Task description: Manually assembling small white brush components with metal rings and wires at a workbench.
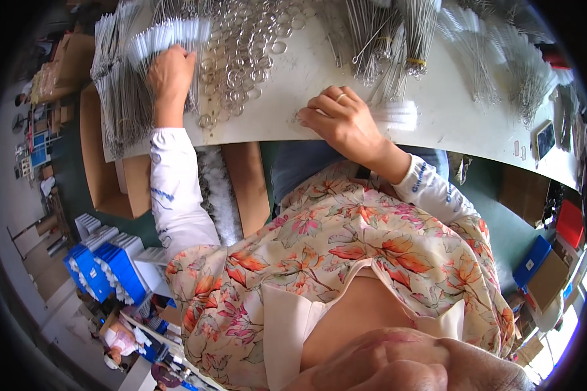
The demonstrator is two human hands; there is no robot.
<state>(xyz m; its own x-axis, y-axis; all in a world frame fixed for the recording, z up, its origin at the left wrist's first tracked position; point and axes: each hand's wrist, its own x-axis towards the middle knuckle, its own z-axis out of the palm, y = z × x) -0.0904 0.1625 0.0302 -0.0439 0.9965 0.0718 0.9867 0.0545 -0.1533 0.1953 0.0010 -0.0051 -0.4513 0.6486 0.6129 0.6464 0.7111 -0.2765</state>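
Left hand is at the brushes, left end of counter; fingers curl, cannot tell the grip. Right hand hovers near front edge; fingers bend in, hold unclear. Rings lie between, farther back. Bare surface right of rings. Box sits below left edge, contents unclear.
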